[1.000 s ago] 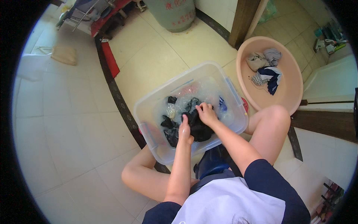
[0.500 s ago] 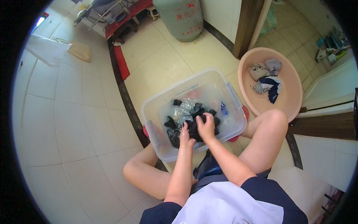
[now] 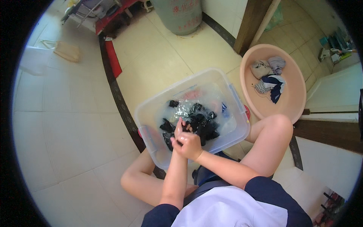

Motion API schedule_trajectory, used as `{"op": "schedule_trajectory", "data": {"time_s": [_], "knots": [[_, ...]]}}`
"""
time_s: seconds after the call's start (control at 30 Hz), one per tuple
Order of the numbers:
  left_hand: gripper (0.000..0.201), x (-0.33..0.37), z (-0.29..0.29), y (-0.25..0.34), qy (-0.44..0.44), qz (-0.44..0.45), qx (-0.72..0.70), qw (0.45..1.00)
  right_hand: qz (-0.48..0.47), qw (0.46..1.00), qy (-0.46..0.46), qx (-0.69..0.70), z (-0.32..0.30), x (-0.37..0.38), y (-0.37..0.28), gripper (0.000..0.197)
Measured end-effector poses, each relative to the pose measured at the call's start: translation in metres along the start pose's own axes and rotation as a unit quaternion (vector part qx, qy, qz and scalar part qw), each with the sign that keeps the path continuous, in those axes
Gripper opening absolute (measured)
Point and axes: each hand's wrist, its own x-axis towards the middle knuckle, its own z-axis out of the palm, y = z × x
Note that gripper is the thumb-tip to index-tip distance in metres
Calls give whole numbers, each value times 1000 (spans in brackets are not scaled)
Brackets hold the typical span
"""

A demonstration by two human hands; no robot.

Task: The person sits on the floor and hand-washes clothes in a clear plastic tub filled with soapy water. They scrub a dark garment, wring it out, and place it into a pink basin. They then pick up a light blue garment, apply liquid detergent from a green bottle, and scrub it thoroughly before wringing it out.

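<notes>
Both hands' fingers (image 3: 188, 140) grip the dark garment (image 3: 202, 126) in the clear tub (image 3: 151, 109).

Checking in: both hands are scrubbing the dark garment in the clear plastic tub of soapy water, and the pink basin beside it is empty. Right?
Not quite. The pink basin is not empty: the head view shows several wrung clothes lying in it. The rest holds: both hands work the dark garment in the clear plastic tub.

Both hands meet over the near side of a clear plastic tub (image 3: 151, 113) of soapy water. The left hand (image 3: 179, 130) and right hand (image 3: 189, 145) press together on dark wet clothing (image 3: 202, 125) just beyond them. A pink basin (image 3: 293, 102) of laundry sits farther right.
</notes>
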Motion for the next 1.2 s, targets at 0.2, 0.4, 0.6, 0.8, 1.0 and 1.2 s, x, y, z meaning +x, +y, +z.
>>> {"op": "schedule_trajectory", "data": {"time_s": [0.2,0.4,0.6,0.8,1.0,1.2], "knots": [[35,18,-17,-10,115,-19,-55,992,242,966,-35,-89,25,23,122,39],[37,112,-55,16,319,295,389,813,356,925,-55,-124,29,23,204,42],[30,139,-113,-10,239,232,613,717,282,824,-423,-248,21,-15,204,35],[37,98,-77,-18,167,181,-129,961,359,910,-13,-209,17,-10,196,28],[42,72,-41,-15,-49,-153,-184,970,261,963,-59,-24,27,-37,50,24],[30,39,-16,-50,-237,136,-265,925,238,936,-165,-203,8,12,47,38]]}}
